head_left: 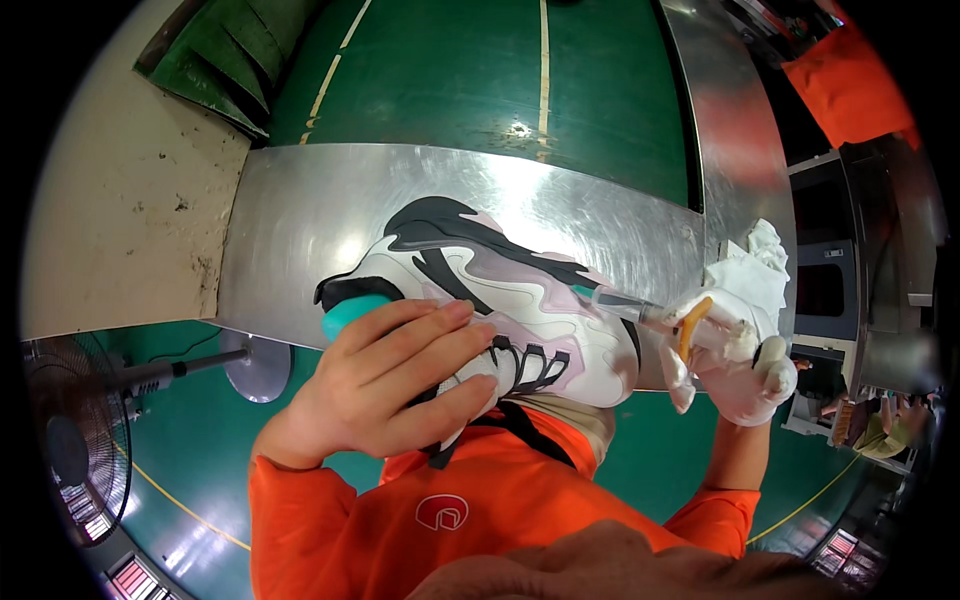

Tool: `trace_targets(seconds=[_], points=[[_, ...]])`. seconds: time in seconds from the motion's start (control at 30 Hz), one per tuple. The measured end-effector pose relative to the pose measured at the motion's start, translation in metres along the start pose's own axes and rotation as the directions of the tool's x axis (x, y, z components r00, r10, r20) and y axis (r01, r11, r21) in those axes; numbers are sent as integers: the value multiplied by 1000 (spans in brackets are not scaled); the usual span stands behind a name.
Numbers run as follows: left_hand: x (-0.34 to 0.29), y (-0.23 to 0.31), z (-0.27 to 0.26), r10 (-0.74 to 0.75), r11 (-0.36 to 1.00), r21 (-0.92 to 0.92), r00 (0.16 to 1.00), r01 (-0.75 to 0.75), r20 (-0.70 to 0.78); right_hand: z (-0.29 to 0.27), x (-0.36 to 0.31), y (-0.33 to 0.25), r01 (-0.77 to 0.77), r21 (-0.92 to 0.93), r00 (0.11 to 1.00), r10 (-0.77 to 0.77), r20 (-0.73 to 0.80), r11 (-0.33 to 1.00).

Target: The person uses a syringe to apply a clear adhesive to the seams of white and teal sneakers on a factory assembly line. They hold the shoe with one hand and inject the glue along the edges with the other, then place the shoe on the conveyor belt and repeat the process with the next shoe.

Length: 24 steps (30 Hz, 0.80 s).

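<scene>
A white, lilac and black sneaker (560,300) lies on its side on the metal bench, its black laces toward me. A teal form (352,313) fills its opening at the left. My bare left hand (400,380) is closed over the tongue and collar, fingers pressed on the upper. My right hand (735,370), in a white glove, is wrapped around a clear syringe-like tube (632,309) whose tip points at the sneaker near the sole edge. Whether the tip touches is unclear. An orange-yellow band (690,325) shows at the gloved fingers. White cloth (752,268) bunches beside that hand.
Beyond the metal bench (290,210) runs a green belt (450,70) with pale lines. Green flaps (225,60) hang at a cream housing (140,210) on the left. A floor fan (75,440) stands lower left. An orange cloth (850,85) is at far right.
</scene>
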<state>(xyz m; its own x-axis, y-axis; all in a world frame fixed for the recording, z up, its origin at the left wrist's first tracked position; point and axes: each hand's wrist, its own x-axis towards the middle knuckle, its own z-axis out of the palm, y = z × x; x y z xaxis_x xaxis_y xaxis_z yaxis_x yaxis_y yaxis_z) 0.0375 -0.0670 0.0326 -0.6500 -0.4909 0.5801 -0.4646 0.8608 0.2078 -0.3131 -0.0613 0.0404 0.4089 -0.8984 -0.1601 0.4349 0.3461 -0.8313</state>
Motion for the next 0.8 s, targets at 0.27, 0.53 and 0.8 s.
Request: trace_targets(seconds=[0.27,0.53,0.8], points=[[-2,4,3,-8,1000,9,1000,8,-9,1,-18,1,8,-58,998,-11,-63,998],[-3,9,3,-27,999,33,999,28,-25,-2,-39,11,73,-35,991,-76,-106,997],[-5,22,5,-68,993,94,998,70,-16,-18,-66,39,163,87,982,-154,-105,983]])
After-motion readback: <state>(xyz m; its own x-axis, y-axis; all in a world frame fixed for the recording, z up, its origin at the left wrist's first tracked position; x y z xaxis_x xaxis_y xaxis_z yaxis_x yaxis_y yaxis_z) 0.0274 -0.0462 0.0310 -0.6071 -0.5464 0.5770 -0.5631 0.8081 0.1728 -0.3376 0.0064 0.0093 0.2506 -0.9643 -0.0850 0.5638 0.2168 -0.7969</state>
